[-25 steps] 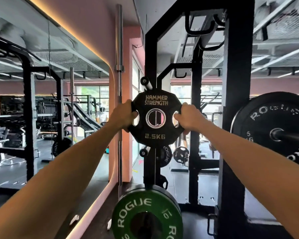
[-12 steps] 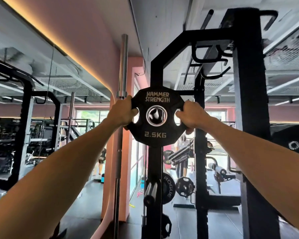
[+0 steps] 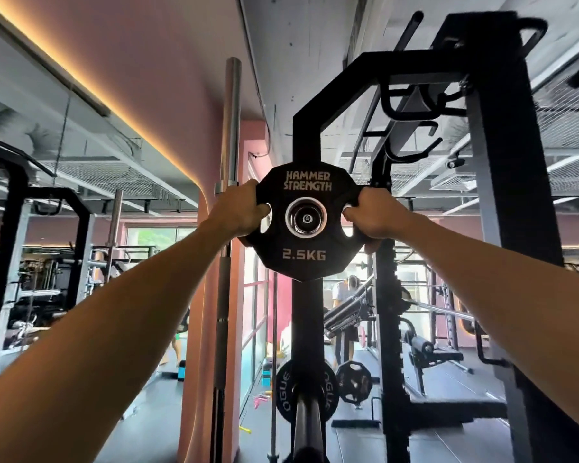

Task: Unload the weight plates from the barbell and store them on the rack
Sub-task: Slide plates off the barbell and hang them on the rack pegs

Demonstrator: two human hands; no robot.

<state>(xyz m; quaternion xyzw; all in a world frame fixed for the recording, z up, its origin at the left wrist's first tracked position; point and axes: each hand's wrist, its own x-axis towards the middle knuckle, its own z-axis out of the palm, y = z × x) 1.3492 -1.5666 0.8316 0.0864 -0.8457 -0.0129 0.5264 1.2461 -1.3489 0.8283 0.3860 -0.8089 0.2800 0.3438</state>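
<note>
A black 2.5 kg weight plate (image 3: pixel 306 259) marked HAMMER STRENGTH is held up at arm's length in front of the black rack upright (image 3: pixel 306 128). Its centre hole sits around the end of a storage peg (image 3: pixel 305 218) on that upright. My left hand (image 3: pixel 239 208) grips the plate's left cut-out. My right hand (image 3: pixel 373 212) grips the right cut-out. Lower on the same upright, a small black Rogue plate (image 3: pixel 283 394) hangs behind another peg (image 3: pixel 306 426) that points toward me.
A steel barbell (image 3: pixel 229 228) stands upright just left of the rack. A thick black rack post (image 3: pixel 508 228) rises at the right. A mirror wall (image 3: pixel 64 228) fills the left side. A bench (image 3: pixel 428 355), another plate (image 3: pixel 353 380) and a person (image 3: pixel 345 315) are in the background.
Both hands raised the 2.5 kg plate from beside the lower pegs up to the high peg, whose end now shows inside the plate's centre hole. The view tilted upward.
</note>
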